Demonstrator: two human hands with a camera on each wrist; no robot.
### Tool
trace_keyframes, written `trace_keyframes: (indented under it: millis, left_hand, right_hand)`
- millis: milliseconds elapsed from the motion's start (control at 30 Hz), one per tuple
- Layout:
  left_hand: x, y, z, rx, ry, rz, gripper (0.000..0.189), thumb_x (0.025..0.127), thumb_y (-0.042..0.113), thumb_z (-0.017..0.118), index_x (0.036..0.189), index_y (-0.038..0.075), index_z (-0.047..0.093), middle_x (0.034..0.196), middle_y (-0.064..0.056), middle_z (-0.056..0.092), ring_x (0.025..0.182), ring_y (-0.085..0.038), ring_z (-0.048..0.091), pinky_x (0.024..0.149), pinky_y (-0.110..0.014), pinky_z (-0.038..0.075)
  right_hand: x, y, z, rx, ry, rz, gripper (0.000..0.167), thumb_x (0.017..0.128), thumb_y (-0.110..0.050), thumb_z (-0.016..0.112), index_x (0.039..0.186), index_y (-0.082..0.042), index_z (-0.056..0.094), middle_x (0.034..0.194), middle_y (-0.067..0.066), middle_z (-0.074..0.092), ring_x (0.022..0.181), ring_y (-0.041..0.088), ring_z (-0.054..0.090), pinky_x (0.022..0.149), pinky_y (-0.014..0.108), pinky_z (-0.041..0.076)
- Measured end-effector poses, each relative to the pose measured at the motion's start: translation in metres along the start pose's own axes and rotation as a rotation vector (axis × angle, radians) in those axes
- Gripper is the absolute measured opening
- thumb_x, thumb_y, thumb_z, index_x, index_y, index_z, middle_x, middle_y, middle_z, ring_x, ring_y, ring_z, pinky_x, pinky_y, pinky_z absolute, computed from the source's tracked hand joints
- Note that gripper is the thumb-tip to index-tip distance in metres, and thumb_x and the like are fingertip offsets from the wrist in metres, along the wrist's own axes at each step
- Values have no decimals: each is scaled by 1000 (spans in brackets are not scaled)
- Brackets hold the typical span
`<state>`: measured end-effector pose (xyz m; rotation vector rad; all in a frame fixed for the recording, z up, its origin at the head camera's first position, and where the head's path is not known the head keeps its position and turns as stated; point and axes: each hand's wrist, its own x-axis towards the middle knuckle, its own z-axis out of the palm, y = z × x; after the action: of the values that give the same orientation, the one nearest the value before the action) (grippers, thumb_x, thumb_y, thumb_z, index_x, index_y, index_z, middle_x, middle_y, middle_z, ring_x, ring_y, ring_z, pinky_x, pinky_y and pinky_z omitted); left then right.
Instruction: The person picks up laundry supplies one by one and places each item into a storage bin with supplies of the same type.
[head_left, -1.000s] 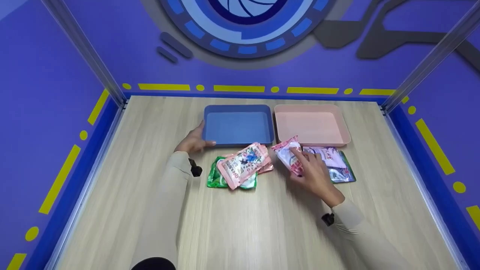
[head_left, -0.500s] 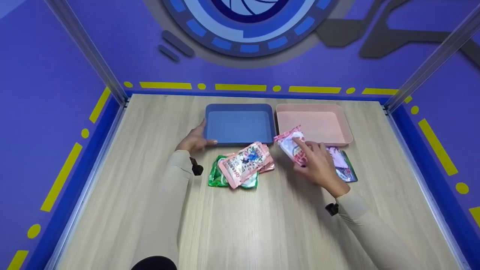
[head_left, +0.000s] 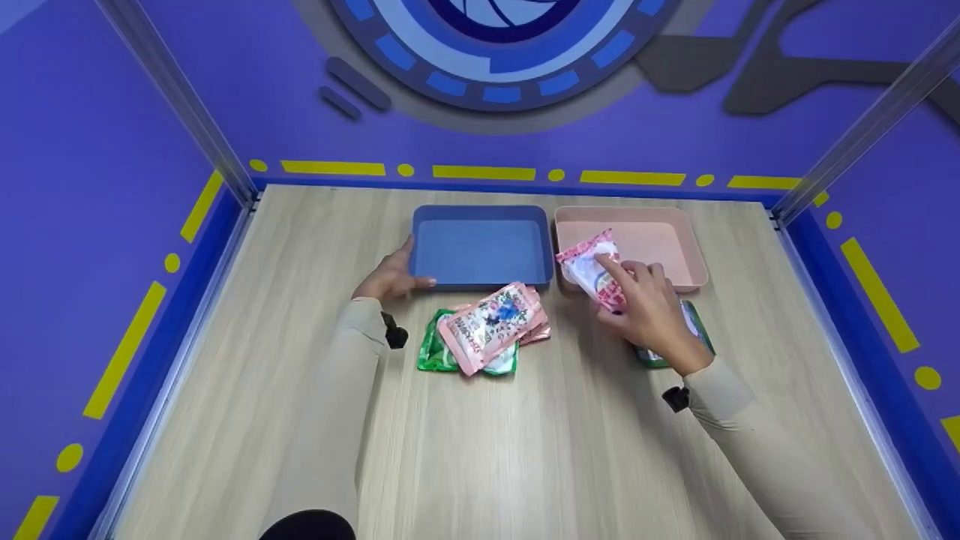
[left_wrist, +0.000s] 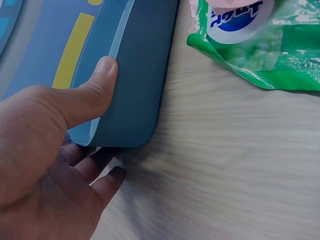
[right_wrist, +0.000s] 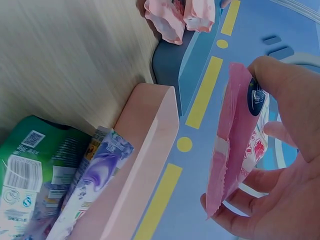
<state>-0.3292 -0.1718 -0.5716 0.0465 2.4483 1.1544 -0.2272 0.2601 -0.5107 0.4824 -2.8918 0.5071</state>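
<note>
My left hand [head_left: 386, 277] holds the near left corner of the blue tray [head_left: 480, 247]. In the left wrist view its thumb lies over the near rim and its fingers reach round the corner. With its thumb and fingers, my right hand [head_left: 651, 307] pinches a pink-and-white pouch [head_left: 589, 264], raised over the near left part of the pink tray [head_left: 660, 240]. The right wrist view shows this pouch edge-on, its pink seal towards the camera. Below that hand lie a green pouch [right_wrist: 35, 170] and a purple-and-white pouch [right_wrist: 95, 175], by the pink tray's near wall.
Pink floral pouches [head_left: 491, 326] lie overlapping on a green-and-white pouch [head_left: 435, 349] in front of the blue tray. The two trays stand side by side near the back of the wooden table [head_left: 480, 450]. Blue-purple panels [head_left: 300, 135] enclose the back and sides.
My right hand has lifted the pink-and-white pouch and carried it away from me, from in front of the pink tray to over its near left part. My left hand keeps its place on the blue tray.
</note>
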Motion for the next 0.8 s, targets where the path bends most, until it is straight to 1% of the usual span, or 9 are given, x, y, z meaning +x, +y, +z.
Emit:
trace_keyframes:
  millis: [267,433,600,800]
  left_hand:
    - [0,0,1,-21,16,-26,110,93,27,78,166,18,-4,172,-12,4,157,-33,7,127,-46,11]
    - [-1,3,2,-9,26,-26,110,93,27,78,166,16,-3,172,-13,6,157,-33,8,127,-46,12]
    - [-2,7,2,-5,31,-36,109,94,26,77,166,16,-4,172,-13,5,157,-33,7,127,-46,11]
    - [-3,8,1,35,39,-15,108,94,25,77,166,13,-3,172,-15,8,157,-34,10,126,-47,14]
  right_hand:
    - [7,-1,-4,2,-23,15,82,82,-27,83,155,-22,46,136,27,53,111,42,46,90,60,45]
    - [12,0,-5,0,-51,35,85,82,-25,83,157,-24,44,138,26,52,113,42,44,92,61,44]
    - [17,0,-7,-9,-53,20,85,82,-26,83,157,-24,44,138,27,52,113,43,45,92,60,44]
    - [23,-2,-8,-17,-30,-20,81,81,-24,81,155,-23,47,136,26,54,112,43,46,90,60,45]
